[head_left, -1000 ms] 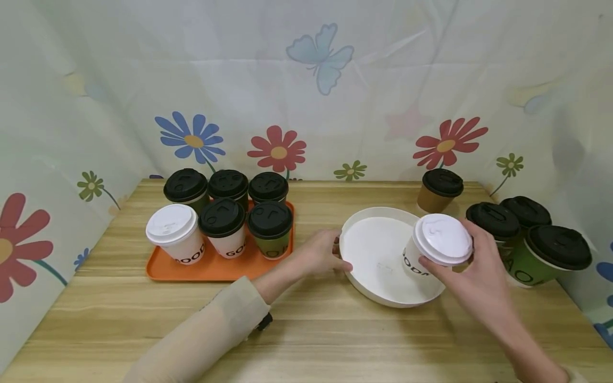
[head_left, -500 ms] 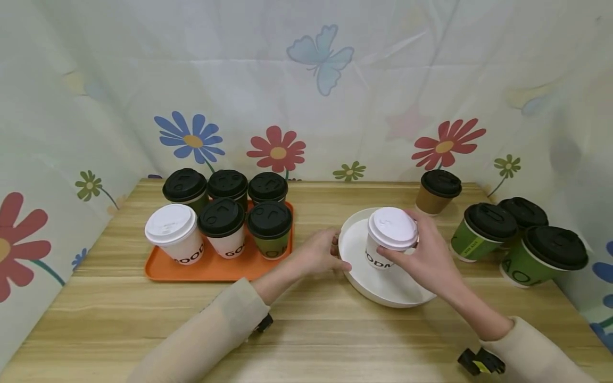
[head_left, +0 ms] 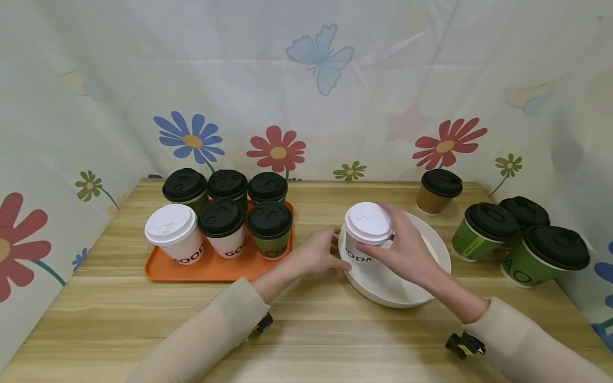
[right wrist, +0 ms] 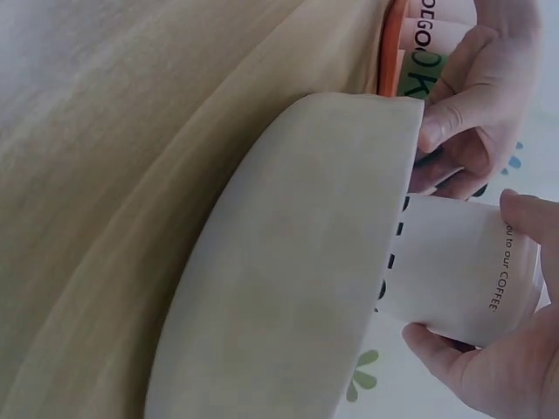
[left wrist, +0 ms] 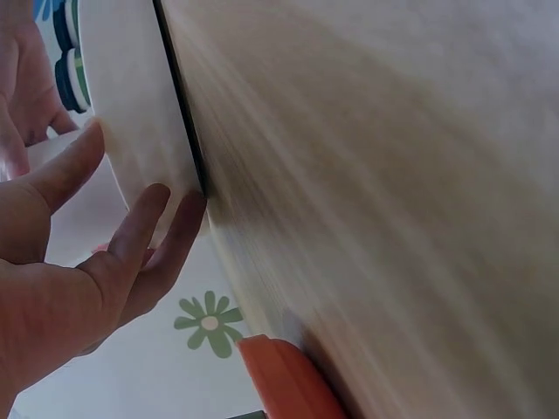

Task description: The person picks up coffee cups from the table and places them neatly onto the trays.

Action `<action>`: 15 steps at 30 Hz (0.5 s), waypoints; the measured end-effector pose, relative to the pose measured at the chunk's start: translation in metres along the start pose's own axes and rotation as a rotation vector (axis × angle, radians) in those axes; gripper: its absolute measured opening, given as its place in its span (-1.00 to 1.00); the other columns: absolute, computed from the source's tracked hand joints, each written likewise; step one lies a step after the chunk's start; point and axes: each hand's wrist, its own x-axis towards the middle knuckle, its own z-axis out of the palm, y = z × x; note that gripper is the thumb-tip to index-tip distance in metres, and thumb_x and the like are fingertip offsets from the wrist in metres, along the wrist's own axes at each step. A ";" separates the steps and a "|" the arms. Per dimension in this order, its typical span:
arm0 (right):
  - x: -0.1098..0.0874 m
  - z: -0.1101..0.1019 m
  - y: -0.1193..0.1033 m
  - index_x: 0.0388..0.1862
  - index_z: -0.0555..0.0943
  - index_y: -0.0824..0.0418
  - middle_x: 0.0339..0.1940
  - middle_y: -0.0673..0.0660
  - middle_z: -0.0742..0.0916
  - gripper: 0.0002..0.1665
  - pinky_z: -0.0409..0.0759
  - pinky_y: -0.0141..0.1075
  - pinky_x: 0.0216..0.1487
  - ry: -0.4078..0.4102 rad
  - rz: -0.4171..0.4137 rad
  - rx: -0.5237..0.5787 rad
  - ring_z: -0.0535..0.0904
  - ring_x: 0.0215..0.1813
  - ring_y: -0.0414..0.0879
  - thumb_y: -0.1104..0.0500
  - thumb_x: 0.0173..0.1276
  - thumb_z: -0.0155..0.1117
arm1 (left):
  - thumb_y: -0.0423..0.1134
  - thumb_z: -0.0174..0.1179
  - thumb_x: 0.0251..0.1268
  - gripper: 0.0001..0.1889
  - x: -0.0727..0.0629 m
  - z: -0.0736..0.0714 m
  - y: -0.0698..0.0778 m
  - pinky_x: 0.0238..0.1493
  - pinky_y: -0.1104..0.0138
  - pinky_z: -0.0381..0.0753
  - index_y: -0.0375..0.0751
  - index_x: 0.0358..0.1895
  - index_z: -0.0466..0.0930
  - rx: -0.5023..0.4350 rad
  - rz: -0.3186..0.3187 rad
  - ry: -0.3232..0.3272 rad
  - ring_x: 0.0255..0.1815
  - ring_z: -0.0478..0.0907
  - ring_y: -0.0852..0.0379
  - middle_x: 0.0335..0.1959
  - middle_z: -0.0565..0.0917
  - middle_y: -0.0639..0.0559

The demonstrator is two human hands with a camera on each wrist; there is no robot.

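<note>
My right hand (head_left: 407, 250) grips a white paper coffee cup (head_left: 356, 249) with a white lid, thumb on one side and fingers on the other. The cup stands upright at the left side of a round white tray (head_left: 433, 239), its lower part hidden behind the tray wall in the right wrist view. My left hand (head_left: 321, 252) is at the tray's left edge. In the left wrist view its thumb touches the rim and its fingertips (left wrist: 155, 196) rest against the outer wall, the fingers only loosely bent.
Left of the tray, an orange tray (head_left: 201, 274) bears several lidded cups, one of them white-lidded (head_left: 173, 234). A brown cup (head_left: 436, 197) stands behind the round tray. Green cups with black lids (head_left: 524, 266) stand at the right. A flowered curtain (head_left: 383, 106) backs the table.
My right hand has carried the white-lidded cup leftward over the round tray, from its right side to its left. The left hand has stayed at the tray's edge.
</note>
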 end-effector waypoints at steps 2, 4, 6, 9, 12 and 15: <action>0.002 0.003 -0.001 0.60 0.15 0.32 0.42 0.30 0.45 0.17 0.54 0.11 0.20 -0.009 -0.010 0.006 0.46 0.32 0.17 0.02 0.20 0.64 | -0.24 0.59 0.11 -0.16 0.000 0.000 -0.001 0.12 0.21 0.59 -0.33 0.43 0.33 -0.006 0.002 -0.001 0.06 0.60 -0.02 0.16 0.58 -0.17; 0.003 0.005 -0.002 0.59 0.16 0.33 0.40 0.29 0.46 0.17 0.55 0.09 0.18 -0.013 -0.028 0.013 0.47 0.30 0.15 0.03 0.19 0.64 | -0.26 0.59 0.11 -0.16 0.000 0.000 -0.001 0.11 0.20 0.59 -0.35 0.41 0.32 -0.017 0.005 -0.002 0.08 0.61 -0.05 0.17 0.58 -0.19; 0.005 0.007 -0.002 0.59 0.16 0.33 0.39 0.30 0.47 0.16 0.56 0.08 0.16 -0.012 -0.042 0.018 0.48 0.29 0.15 0.04 0.19 0.64 | -0.27 0.59 0.11 -0.18 0.000 0.000 -0.001 0.10 0.20 0.60 -0.36 0.40 0.32 -0.027 0.008 -0.001 0.07 0.62 -0.05 0.16 0.58 -0.20; 0.006 0.008 -0.001 0.59 0.17 0.34 0.39 0.30 0.47 0.16 0.57 0.09 0.17 -0.007 -0.048 0.024 0.47 0.30 0.15 0.05 0.19 0.64 | -0.29 0.59 0.10 -0.20 0.001 0.001 -0.001 0.06 0.22 0.62 -0.36 0.37 0.33 -0.046 0.005 0.000 0.03 0.62 -0.04 0.14 0.58 -0.19; 0.006 0.008 0.000 0.59 0.16 0.33 0.41 0.30 0.46 0.17 0.56 0.14 0.19 -0.005 -0.047 0.030 0.45 0.34 0.16 0.05 0.18 0.65 | -0.29 0.59 0.10 -0.19 0.001 0.001 -0.001 0.03 0.24 0.63 -0.34 0.38 0.33 -0.059 -0.010 0.001 0.00 0.62 0.01 0.14 0.58 -0.17; 0.006 0.008 0.001 0.61 0.12 0.34 0.45 0.31 0.43 0.20 0.54 0.17 0.22 -0.007 -0.046 0.038 0.42 0.39 0.18 0.05 0.18 0.66 | -0.29 0.60 0.09 -0.18 0.002 0.001 -0.001 0.02 0.25 0.63 -0.32 0.39 0.32 -0.066 -0.027 -0.002 -0.01 0.61 0.04 0.15 0.58 -0.17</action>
